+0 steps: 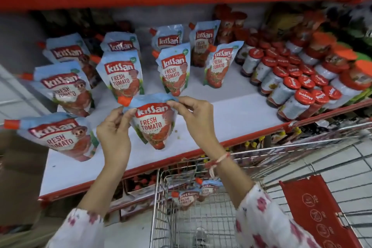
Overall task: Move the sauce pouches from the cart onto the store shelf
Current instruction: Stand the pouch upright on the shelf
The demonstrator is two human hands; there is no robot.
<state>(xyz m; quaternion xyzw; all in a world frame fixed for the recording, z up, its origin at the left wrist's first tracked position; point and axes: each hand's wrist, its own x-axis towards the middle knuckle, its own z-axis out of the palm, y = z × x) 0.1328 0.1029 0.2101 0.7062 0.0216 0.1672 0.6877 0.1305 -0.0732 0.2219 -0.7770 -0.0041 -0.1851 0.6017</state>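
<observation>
Centrally, we hold one sauce pouch [154, 125] upright above the front of the white shelf board [231, 115], its pointed base low over the board; whether it touches, we cannot tell. Its label reads "Kissan Fresh Tomato", and an orange spout cap [124, 100] juts from its top corner at about 10 o'clock. Our left hand [114, 127] pinches the upper left edge of the pouch between thumb and fingers. Our right hand [193, 116] pinches the upper right edge the same way. Both hands are clamped on this one pouch, set apart by its width. A red and white thread [218, 160] circles the right wrist, and both forearms end in white sleeves with pink floral print [261, 215].

Outward from the held pouch, more pouches of the same kind stand on the shelf. One pouch [123, 75] stands at 11 o'clock, another [174, 72] at 12 o'clock, a third [219, 64] at 1 o'clock. Further pouches stand behind these toward the back. At 9 o'clock a leaning pouch [58, 135] sits near the shelf's left front, with another pouch [64, 86] behind it.

At 2 o'clock, rows of red-lidded jars [291, 84] fill the right side of the shelf.

At 6 o'clock, below the shelf's red front edge, the wire cart [161, 217] stands. Two pouches [187, 197] lie inside it. A red seat flap [314, 213] shows at 4 o'clock.
</observation>
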